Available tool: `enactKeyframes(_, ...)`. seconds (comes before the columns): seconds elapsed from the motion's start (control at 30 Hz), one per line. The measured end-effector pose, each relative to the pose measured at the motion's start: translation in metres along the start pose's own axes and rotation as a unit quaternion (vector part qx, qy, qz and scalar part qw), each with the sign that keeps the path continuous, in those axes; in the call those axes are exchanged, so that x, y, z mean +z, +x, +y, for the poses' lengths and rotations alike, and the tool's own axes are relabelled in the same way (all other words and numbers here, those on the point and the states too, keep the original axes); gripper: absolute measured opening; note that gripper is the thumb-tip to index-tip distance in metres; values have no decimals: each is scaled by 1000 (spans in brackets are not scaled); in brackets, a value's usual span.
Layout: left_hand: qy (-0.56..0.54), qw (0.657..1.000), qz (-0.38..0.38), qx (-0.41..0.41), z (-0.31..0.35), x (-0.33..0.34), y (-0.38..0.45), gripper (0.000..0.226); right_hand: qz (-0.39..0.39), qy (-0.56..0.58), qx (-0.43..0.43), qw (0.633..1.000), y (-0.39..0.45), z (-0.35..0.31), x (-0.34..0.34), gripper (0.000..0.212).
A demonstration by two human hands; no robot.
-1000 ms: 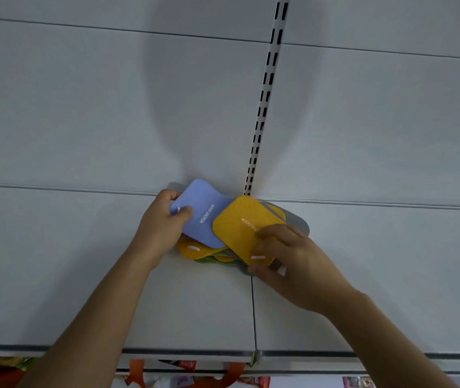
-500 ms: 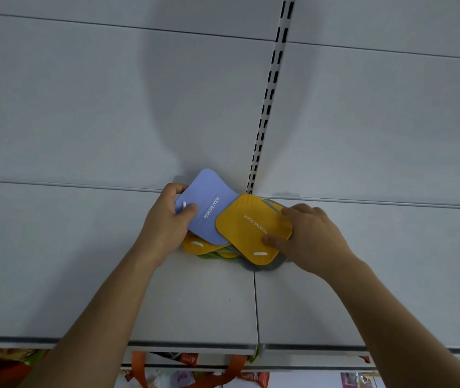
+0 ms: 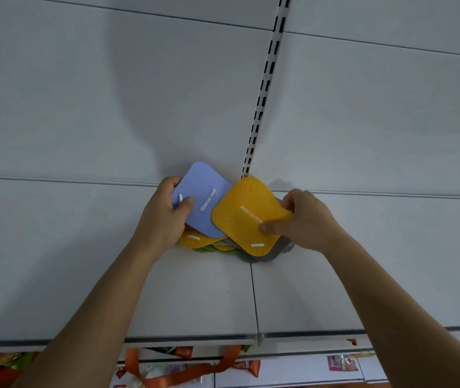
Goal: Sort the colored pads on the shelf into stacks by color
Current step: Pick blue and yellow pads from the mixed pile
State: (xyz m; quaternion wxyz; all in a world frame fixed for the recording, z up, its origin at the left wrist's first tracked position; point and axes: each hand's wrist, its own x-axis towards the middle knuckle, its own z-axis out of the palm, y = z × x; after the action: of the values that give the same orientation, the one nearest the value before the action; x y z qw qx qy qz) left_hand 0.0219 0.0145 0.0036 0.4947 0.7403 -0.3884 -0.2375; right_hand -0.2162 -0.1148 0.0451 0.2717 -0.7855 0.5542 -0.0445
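2 hands working a pile of pads on a white shelf.
The left hand is pinching a blue pad; the right hand is pinching a yellow pad overlapping it, above yellow, green and grey pads lying by the slotted upright.

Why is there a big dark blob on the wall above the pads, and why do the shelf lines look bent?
Head view: the blob is a soft shadow on the back panel, probably the person's head blocking the light behind; the slotted rail and shelf edges curve because the wide-angle lens bends straight lines; the blue pad and yellow pad look sharp, without glare.
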Motion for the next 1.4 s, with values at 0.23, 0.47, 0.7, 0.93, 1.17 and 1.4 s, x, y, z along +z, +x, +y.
enactKeyframes(0.23, -15, 999, -33, 7, -2, -2, 3, 18, 62, 279, 12, 958, -44, 4, 34, 10)
enactKeyframes(0.47, -72, 996, 5, 56, 26, 7, -4, 15, 294, 305, -56, 904, -59, 20, 26, 11)
enactKeyframes(0.7, -215, 967, -120, 65, 97, 71, -41, 22, 433, 316, -26, 844, -114, 96, -21, 12)
enactKeyframes(0.93, -238, 946, -214, 55, 155, 227, -120, 23, 468, 306, 75, 826, -193, 232, -73, 19)
enactKeyframes(1.17, -190, 937, -283, 79, 206, 393, -205, 17, 485, 335, 124, 798, -267, 385, -134, 14)
enactKeyframes(1.4, -161, 926, -330, 87, 256, 514, -229, 23, 527, 351, 170, 755, -270, 502, -177, 17)
